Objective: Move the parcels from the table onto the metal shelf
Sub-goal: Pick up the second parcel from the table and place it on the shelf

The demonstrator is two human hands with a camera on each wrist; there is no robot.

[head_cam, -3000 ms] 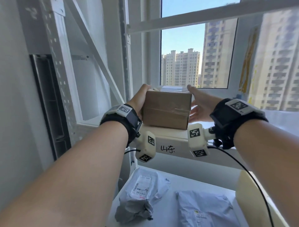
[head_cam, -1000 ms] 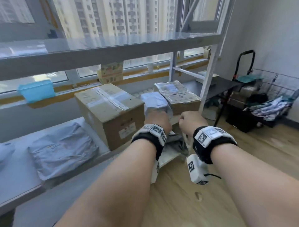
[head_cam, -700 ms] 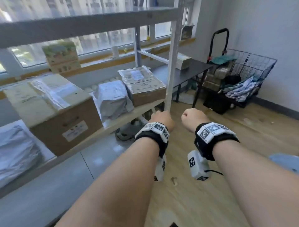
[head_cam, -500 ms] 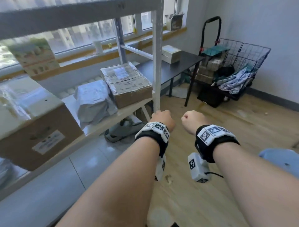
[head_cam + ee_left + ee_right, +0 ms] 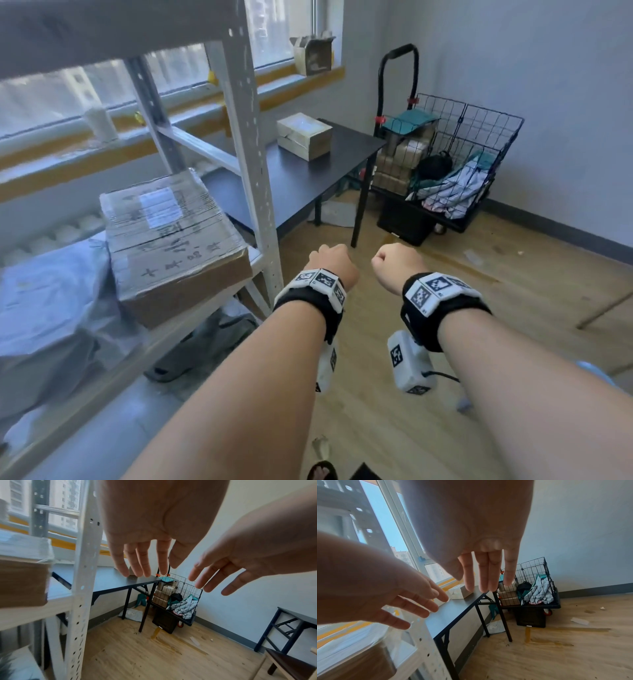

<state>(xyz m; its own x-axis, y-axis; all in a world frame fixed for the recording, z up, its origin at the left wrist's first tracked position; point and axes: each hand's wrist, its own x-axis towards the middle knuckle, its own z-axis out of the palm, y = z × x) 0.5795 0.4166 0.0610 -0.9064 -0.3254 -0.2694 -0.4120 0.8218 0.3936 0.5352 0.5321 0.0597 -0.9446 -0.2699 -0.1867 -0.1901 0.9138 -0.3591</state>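
- The black wire-mesh cart (image 5: 459,161) at two o'clock holds stacked brown boxes and crumpled cloth.
- A pale rectangular cardboard parcel (image 5: 304,135) lies on the dark rectangular table (image 5: 301,178), long axis toward one o'clock.
- On the white metal shelf (image 5: 255,192): a taped brown box (image 5: 171,236).
- Left hand (image 5: 154,524) and right hand (image 5: 476,524): fingers extended, holding nothing.

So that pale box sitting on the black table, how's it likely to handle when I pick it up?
The pale box has straight edges and square corners, so it is probably stiff. It is flat-bottomed and low, so it is unlikely to roll or tip. Its top looks glossy, perhaps taped, so it may be a little slippery.
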